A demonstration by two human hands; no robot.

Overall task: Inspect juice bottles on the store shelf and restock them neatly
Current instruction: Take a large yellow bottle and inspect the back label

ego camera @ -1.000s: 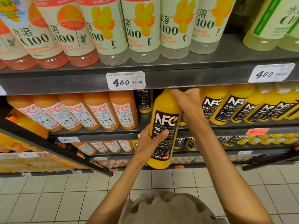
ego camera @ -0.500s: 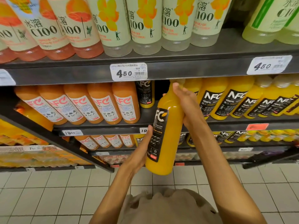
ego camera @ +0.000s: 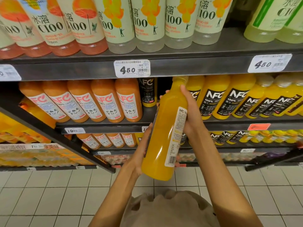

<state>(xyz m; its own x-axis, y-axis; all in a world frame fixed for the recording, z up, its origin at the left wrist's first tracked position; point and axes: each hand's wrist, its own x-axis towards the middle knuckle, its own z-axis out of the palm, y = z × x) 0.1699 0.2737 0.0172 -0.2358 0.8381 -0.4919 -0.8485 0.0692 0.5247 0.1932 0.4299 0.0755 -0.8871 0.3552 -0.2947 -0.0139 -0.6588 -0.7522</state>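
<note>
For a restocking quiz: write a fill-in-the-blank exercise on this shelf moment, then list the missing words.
1. Both hands hold one bottle of ____-coloured juice.
2. The left hand grips the bottle's lower part; the right hand grips it nearer the ____.
3. The price tag above the bottle reads ____.
4. The guava juice bottles stand to the ____ of the gap in the row.

Missing words: yellow; neck; 4.50; left

The bottle (ego camera: 164, 145) in my hands is glossy, smooth plastic with a sheen down its side, its back label (ego camera: 177, 136) matt paper. At twelve o'clock, the shelf edge (ego camera: 196, 66) looks like dull dark metal. The floor tiles (ego camera: 49, 194) are smooth and pale.
</note>
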